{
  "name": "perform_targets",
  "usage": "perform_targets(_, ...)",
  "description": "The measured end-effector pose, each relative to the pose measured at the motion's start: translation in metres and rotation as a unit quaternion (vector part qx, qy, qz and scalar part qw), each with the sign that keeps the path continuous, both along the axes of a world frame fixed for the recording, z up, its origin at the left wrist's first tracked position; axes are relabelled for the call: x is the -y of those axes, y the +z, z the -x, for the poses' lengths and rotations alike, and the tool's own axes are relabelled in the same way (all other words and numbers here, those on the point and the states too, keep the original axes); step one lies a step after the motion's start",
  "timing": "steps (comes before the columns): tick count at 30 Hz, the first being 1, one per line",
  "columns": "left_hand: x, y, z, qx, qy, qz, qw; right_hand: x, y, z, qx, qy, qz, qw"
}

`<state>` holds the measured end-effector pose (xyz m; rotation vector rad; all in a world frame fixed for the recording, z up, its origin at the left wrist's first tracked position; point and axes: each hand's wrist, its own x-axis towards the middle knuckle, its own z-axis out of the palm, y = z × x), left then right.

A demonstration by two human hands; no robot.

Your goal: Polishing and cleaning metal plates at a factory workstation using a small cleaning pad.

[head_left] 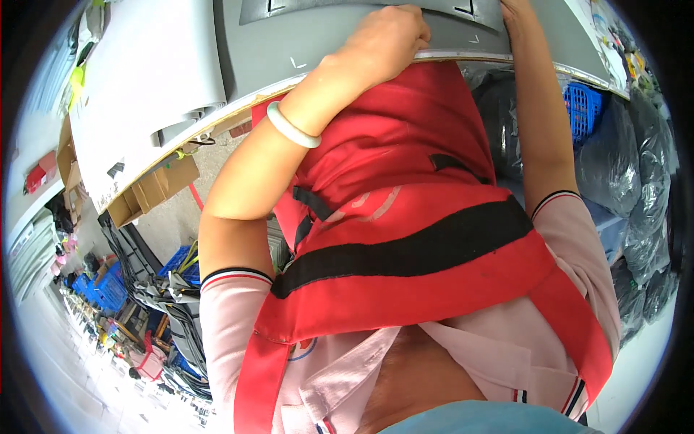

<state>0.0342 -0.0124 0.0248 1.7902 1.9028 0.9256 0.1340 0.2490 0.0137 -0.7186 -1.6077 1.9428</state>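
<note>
**Both hands on the grey sheet at the table edge**

The person leans over a work table (578, 72) and looks almost straight down their own front, so a red apron (405, 246) over a pink shirt (231, 325) fills most of the view. The left hand (387, 36) is curled into a loose fist and presses down on a grey sheet (325, 43) that lies flat on the table, right at the near edge. A pale bangle (291, 126) sits on that wrist. The right hand (515, 13) reaches further up onto the same sheet; only its heel shows at the top of the frame, so I cannot tell whether its fingers are closed on anything.

The step looks like holding or squaring the sheet against the table edge, with the weight of both arms on it. Any next move would call for keeping the sheet flat and flush while the hands shift, since it overhangs close to the body.

To the left, more light grey sheets (144, 87) lie stacked, with cardboard boxes (155, 188) below. A blue crate (582, 108) and dark plastic-wrapped bundles (636, 181) stand at the right.
</note>
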Motion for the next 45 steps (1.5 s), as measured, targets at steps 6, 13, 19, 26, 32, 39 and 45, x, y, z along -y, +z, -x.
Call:
perform_targets(6, 0.000, 0.008, -0.005, -0.045, 0.004, 0.028, 0.999, 0.003, 0.002, -0.005, -0.014, 0.010, 0.003, 1.000)
perform_targets(13, -0.001, 0.008, -0.006, -0.108, -0.026, -0.016, 0.994, 0.009, 0.004, -0.005, -0.013, 0.006, -0.007, 1.000)
perform_targets(19, 0.000, 0.016, -0.005, -0.100, -0.049, -0.021, 0.994, 0.008, 0.008, -0.006, -0.009, 0.007, -0.024, 1.000)
perform_targets(26, -0.001, 0.017, -0.007, -0.145, -0.052, -0.032, 0.987, 0.008, 0.008, -0.002, -0.010, 0.010, -0.004, 1.000)
perform_targets(32, 0.001, 0.027, -0.008, -0.156, -0.066, -0.016, 0.985, 0.007, 0.004, -0.003, -0.030, 0.020, 0.011, 0.999)
perform_targets(39, 0.002, 0.027, -0.010, -0.162, -0.061, -0.024, 0.985, 0.005, 0.001, -0.004, -0.022, 0.007, 0.005, 1.000)
perform_targets(45, 0.007, 0.018, -0.014, -0.221, -0.063, -0.029, 0.973, 0.010, 0.008, -0.005, 0.003, -0.002, -0.011, 1.000)
